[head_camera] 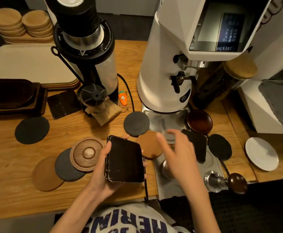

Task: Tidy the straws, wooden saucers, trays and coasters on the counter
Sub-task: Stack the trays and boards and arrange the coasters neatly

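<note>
Two stacks of pale round wooden saucers (pixel 20 24) sit at the wooden counter's (pixel 6 195) back-left corner, behind a cream rectangular tray (pixel 24 64). Near the front edge, the left hand (pixel 102 169) grips a black rounded-square coaster (pixel 125 159) by its sides. Just right, the right hand (pixel 177 155) hovers with fingers spread, blurred, over a round tan coaster (pixel 150 145) and another black square coaster (pixel 199 145).

Wooden worktop (pixel 90 128), crowded: black grinder (pixel 85 47) and white grinder (pixel 162 64) at the back, stacked trays (pixel 28 64) and dark wooden trays (pixel 11 96) at left. Scattered across the front, grey round coasters (pixel 32 130), a brown round coaster (pixel 44 174), a ringed wooden saucer (pixel 87 153), a black square coaster (pixel 63 103). At right, a white plate (pixel 262 153) and a metal tamping mat (pixel 171 185).
</note>
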